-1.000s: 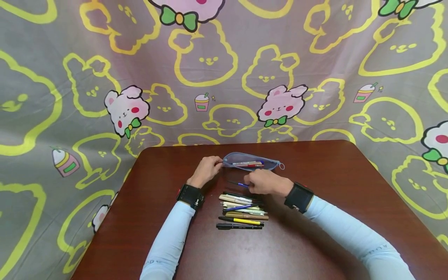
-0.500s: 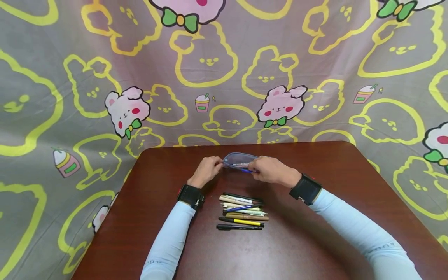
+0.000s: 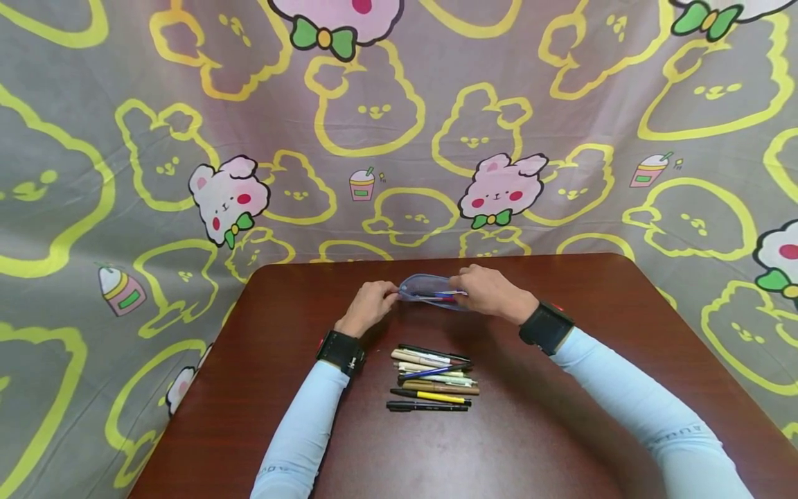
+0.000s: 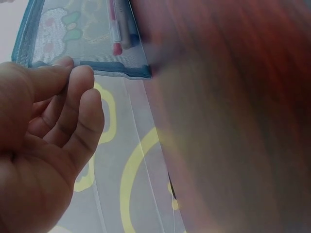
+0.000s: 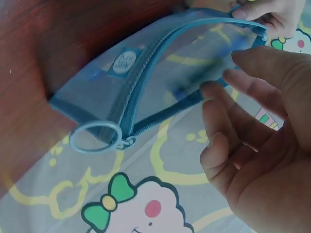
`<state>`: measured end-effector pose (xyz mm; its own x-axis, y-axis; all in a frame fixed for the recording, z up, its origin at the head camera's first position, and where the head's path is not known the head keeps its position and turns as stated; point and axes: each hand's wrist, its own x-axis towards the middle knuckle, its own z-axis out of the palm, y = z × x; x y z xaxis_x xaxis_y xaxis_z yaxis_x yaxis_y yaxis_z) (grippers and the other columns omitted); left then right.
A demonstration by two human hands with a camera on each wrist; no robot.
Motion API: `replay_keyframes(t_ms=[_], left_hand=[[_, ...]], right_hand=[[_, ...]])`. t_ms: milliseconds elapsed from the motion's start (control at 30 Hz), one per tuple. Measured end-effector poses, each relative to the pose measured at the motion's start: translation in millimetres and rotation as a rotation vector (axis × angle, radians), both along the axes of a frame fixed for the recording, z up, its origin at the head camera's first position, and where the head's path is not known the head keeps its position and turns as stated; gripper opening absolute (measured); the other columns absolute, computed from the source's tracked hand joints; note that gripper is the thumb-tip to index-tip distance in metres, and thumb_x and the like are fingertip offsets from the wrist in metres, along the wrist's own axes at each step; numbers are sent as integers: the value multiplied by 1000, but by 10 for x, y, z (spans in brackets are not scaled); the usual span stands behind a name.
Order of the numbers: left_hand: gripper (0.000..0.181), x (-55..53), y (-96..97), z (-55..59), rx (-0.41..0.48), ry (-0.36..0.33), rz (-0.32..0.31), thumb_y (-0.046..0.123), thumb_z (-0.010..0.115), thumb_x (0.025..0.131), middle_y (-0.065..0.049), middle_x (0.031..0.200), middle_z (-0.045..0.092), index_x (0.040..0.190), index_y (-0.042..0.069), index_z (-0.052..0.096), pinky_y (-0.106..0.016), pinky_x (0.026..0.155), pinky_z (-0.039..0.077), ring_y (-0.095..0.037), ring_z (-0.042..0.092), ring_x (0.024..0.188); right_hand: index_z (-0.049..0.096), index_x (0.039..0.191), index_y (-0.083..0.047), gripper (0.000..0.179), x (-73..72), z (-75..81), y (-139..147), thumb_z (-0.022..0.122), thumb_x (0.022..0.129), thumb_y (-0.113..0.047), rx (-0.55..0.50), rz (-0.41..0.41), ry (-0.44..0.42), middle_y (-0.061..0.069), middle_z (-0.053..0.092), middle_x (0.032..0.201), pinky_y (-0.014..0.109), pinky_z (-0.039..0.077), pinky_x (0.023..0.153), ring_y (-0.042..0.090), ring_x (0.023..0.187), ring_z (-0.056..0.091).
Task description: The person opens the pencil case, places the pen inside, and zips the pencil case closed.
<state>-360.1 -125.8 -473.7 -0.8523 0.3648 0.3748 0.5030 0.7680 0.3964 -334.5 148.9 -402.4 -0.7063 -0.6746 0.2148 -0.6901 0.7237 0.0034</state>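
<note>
A blue mesh pencil case (image 3: 424, 283) lies unzipped near the far side of the table, with pens inside. At its left corner, my left hand (image 3: 366, 305) pinches the edge between thumb and forefinger. My right hand (image 3: 489, 291) is at the open zip mouth, covering the case's right end in the head view. Its fingers are parted in the right wrist view, and a blurred blue pen (image 5: 214, 73) shows beyond them within the case. A red-ended pen (image 4: 116, 43) shows through the mesh in the left wrist view. The zip's ring pull (image 5: 95, 137) hangs at the right corner.
Several pens lie in a rough stack nearer the person on the brown table (image 3: 299, 436). Among them are a black pen (image 3: 430, 407), a yellow pen (image 3: 436, 396), a brown pen (image 3: 442, 389) and a blue pen (image 3: 429, 375). A cartoon-printed cloth (image 3: 399, 125) hangs behind.
My right hand has carried a blue pen from in front of the pencil case up into its mouth and let go. My left hand has kept its pinch on the corner.
</note>
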Motion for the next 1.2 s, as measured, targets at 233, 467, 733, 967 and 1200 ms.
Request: replay_keyframes(t_ms=[233, 467, 733, 967, 1200], left_hand=[[13, 2, -3, -1, 4, 9, -8, 12, 66, 94, -6, 91, 73, 101, 6, 75, -32, 72, 53, -15, 65, 78], [15, -3, -14, 13, 8, -6, -10, 13, 65, 94, -7, 93, 73, 103, 5, 75, -31, 72, 53, -14, 66, 78], [15, -12, -26, 7, 1, 2, -12, 12, 64, 95, -6, 93, 74, 103, 6, 75, -31, 72, 54, -14, 67, 78], [14, -31, -25, 10, 5, 10, -16, 11, 65, 94, -7, 95, 74, 102, 5, 75, -33, 74, 54, -15, 67, 80], [14, -41, -23, -9, -13, 22, -13, 11, 65, 93, -6, 94, 74, 102, 6, 75, -33, 75, 54, -16, 67, 81]], right_hand=[[68, 107, -10, 30, -4, -16, -1, 80, 82, -19, -14, -24, 55, 6, 64, 84, 32, 48, 63, 22, 78, 57], [68, 106, -8, 27, 43, 25, -24, 78, 83, -18, -17, -34, 49, 5, 62, 83, 30, 46, 61, 20, 75, 56], [68, 101, -12, 20, 187, 11, -111, 77, 85, -20, -40, 40, 35, 2, 60, 81, 28, 46, 60, 16, 72, 53], [67, 103, -12, 18, 330, -91, -159, 72, 89, -22, -34, 139, 12, -1, 57, 80, 23, 42, 59, 11, 68, 48], [66, 103, -14, 18, 448, -191, -182, 72, 90, -24, -33, 158, -45, -3, 55, 81, 23, 41, 61, 11, 71, 48]])
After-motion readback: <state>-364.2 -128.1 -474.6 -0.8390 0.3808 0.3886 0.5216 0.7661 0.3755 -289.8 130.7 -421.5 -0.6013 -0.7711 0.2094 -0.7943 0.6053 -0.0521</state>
